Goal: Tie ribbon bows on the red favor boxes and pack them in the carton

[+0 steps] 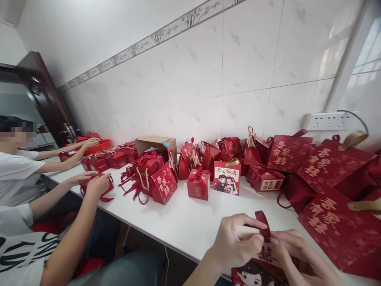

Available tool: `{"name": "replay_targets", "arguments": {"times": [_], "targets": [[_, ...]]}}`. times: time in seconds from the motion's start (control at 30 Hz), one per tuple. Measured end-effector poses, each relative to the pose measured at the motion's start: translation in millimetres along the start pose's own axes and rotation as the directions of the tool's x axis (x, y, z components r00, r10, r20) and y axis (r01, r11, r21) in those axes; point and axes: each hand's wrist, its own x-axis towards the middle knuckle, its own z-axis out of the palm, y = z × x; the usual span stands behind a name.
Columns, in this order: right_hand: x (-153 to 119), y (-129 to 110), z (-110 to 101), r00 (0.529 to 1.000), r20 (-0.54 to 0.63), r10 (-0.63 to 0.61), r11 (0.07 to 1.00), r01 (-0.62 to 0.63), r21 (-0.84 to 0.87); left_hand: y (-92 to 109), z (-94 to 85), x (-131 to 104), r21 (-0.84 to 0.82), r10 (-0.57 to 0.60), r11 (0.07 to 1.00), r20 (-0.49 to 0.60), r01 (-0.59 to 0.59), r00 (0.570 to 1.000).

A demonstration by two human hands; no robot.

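At the table's near edge, my left hand (238, 240) pinches a dark red ribbon (262, 222) that stands up in a loop. My right hand (300, 258) closes on the same ribbon from the other side, its fingertips close to the left ones. Below both hands is a red gift box (250, 274) with a cartoon figure and gold characters on it; its lower part is cut off by the frame. Just beyond stands a small box with a printed cartoon couple (226, 180). Right of my hands lies a large red gift box (330, 222) with a gold ribbon.
Many red gift boxes line the white table (175, 222) along the tiled wall. A cardboard box (157, 145) stands behind them. To the left, one person's hands (95, 182) hold a red box; another person reaches toward a red basin (101, 147). A socket strip (330, 121) is at right.
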Motion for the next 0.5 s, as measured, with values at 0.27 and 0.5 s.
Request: {"name": "replay_targets", "arguments": {"times": [0.27,0.5], "targets": [[3.5,-9.5,5.9,0.997,-0.072,0.031,1.000,-0.031,0.001,2.7,-3.9,0.5,0.125,0.075,0.989,-0.015,-0.072,0.997],[4.3,-9.6,5.6,0.997,-0.045,0.066,0.998,-0.065,0.023,2.2,-8.2,4.3,0.237,0.208,0.950,0.000,-0.202,0.978]]}}
